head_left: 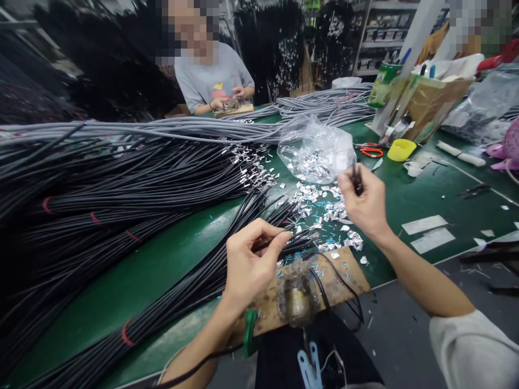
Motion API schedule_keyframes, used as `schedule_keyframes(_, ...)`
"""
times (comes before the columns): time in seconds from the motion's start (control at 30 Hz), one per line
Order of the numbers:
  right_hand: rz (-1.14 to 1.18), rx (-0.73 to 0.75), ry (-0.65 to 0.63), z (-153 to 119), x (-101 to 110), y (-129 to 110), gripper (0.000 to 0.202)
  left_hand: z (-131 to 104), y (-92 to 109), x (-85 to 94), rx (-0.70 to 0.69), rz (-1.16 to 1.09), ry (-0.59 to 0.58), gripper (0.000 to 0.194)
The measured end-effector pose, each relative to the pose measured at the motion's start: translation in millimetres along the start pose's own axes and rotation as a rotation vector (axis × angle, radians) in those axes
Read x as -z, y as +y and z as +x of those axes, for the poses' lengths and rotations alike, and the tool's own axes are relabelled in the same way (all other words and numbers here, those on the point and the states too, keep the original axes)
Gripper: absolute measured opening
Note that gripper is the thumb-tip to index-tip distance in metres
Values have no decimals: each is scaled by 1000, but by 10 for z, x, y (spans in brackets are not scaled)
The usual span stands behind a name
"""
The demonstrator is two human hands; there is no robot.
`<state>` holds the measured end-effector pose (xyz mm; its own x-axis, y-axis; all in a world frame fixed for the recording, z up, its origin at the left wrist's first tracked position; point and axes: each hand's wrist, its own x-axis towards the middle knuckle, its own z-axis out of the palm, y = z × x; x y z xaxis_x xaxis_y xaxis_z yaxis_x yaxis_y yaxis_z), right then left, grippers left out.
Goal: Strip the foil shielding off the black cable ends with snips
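Observation:
My left hand [255, 262] is closed, thumb against forefinger, on a black cable [263, 246] above the near edge of the bench. Farther right, my right hand [366, 202] is raised over the bench beside a clear plastic bag [314, 148]. Its fingers are closed around a small dark object [357, 180] whose kind I cannot make out. Just below the hands lies a wooden board [344, 270] bearing a crusted, brownish fixture [299, 297]. Silvery foil scraps [328, 208] and short blue bits are scattered between the hands.
Black cable bundles [162, 189] with red ties cover the left side, with grey cables [162, 131] behind. Orange-handled scissors [371, 150], a yellow tape ring [401, 150] and paper strips [430, 232] lie right. A co-worker [214, 75] sits opposite. A green handle [250, 332] stands near the board.

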<state>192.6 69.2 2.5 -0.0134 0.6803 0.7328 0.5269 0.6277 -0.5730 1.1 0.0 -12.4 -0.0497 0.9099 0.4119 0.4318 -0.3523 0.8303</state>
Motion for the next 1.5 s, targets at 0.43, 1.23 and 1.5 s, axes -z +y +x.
schedule_keyframes(0.43, 259, 147, -217, -263, -134, -269, 7, -37, 7, -48, -225, 166, 198, 9)
schedule_keyframes(1.23, 1063, -1052, -732, -189, -174, -250, 5, -36, -23, -51, -193, 149, 103, 8)
schedule_keyframes(1.5, 819, -743, -590, -205, -167, -226, 12, -15, -2, -16, -125, 142, 32, 20)
